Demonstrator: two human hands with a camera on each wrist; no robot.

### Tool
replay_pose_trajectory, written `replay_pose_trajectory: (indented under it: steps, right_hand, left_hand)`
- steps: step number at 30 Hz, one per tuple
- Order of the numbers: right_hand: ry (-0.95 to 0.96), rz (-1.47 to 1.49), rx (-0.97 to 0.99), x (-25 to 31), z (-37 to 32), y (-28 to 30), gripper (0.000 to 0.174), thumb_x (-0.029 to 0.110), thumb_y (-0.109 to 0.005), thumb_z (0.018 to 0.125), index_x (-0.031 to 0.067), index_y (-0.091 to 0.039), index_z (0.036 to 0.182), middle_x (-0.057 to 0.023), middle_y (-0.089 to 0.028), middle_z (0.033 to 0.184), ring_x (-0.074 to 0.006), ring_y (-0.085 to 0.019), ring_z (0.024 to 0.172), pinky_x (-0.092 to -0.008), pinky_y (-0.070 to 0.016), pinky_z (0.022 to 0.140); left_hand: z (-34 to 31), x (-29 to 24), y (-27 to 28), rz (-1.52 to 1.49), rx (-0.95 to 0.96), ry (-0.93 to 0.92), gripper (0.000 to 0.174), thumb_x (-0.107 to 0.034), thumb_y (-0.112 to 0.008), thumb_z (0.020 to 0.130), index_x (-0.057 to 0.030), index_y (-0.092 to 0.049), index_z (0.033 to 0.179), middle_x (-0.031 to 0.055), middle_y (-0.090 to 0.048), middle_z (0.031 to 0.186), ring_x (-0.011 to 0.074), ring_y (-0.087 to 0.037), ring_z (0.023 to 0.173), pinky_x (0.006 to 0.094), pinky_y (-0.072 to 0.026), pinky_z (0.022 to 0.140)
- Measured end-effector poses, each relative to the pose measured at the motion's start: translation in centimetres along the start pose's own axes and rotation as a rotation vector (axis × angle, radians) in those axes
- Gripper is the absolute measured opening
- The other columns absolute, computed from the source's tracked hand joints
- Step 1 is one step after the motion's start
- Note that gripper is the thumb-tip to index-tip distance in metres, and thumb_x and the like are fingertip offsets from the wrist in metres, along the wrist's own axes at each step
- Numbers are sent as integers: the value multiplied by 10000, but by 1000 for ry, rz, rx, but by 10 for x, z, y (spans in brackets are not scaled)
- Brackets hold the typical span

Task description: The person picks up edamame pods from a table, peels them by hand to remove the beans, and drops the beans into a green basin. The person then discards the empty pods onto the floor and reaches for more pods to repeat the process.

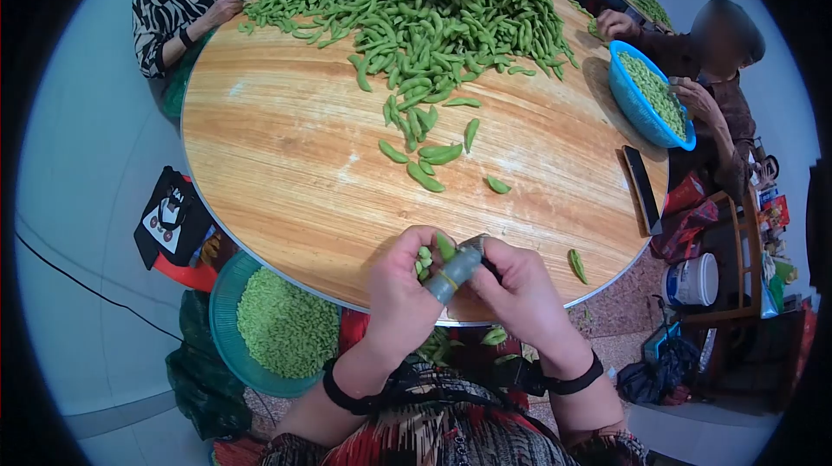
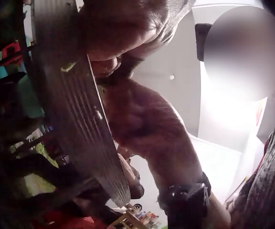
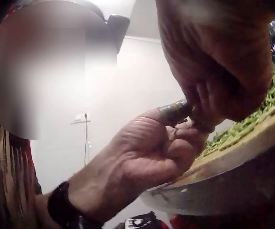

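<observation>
Over the near edge of the table (image 1: 286, 180), both hands meet at a green soybean pod (image 1: 445, 246). My left hand (image 1: 400, 293) grips the pod, with several shelled beans (image 1: 423, 263) in its curled fingers. A grey sleeve (image 1: 454, 276) with a yellowish band covers the left thumb. The right hand (image 1: 530, 291) pinches at the pod's other end, its thumb and fingers close against the left thumb; that end is hidden. In the right wrist view, the fingertips of the left hand (image 3: 147, 148) and right hand (image 3: 218, 62) come together.
A large heap of pods (image 1: 459, 11) covers the far table, with loose pods (image 1: 425, 175) nearer. Shelled beans fill a teal basket (image 1: 224, 319) at lower left and a blue basket (image 1: 620, 80) at right. A phone (image 1: 641, 190) lies by the right edge. Other people sit around.
</observation>
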State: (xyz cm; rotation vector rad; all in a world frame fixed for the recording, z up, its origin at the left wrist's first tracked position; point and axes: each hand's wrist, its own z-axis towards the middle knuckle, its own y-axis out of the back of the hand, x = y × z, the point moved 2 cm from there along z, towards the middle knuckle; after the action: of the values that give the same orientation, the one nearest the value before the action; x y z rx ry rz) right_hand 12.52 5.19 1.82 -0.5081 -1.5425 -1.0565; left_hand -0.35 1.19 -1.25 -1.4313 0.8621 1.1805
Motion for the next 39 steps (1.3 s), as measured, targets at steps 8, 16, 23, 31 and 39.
replay_pose_trajectory:
  steps: [8,16,23,31,39]
  right_hand:
    - [-334,356,164,-12,19,19,218,190,-543,892,2,-537,782,-22,-563,623,-107,-517,546,-230,-412,522]
    - [-67,-958,-117,-12,58,47,194,151,-581,814,-26,-551,887,-239,-601,708,-410,-593,698,-476,-462,617]
    - [-21,-187,-21,3,21,26,190,150,-587,849,-39,-577,872,-139,-616,723,-212,-600,678,-312,-468,620]
    - [-342,358,314,22,-6,17,158,148,-487,933,20,-532,852,31,-492,668,-38,-423,597,-202,-355,519]
    - [-201,181,293,18,-9,11,195,172,-436,956,54,-520,825,47,-476,652,-24,-398,572,-176,-332,502]
  left_hand:
    - [3,-5,8,-15,-33,71,187,23,-508,853,3,-604,1012,-10,-541,806,40,-491,700,157,-378,580]
    - [-11,-9,-8,71,514,0,288,18,-488,865,-19,-613,1122,35,-661,876,63,-542,687,189,-430,642]
    - [-6,-13,1,-454,-100,260,260,-20,-572,839,6,-587,1098,42,-618,826,16,-438,561,145,-285,437]
    - [-9,-9,6,-543,-42,255,124,-35,-562,845,3,-563,963,35,-577,773,13,-403,542,148,-254,434]
    - [-15,-12,-1,-444,-95,196,89,-58,-550,862,1,-559,929,30,-569,755,10,-363,522,153,-248,440]
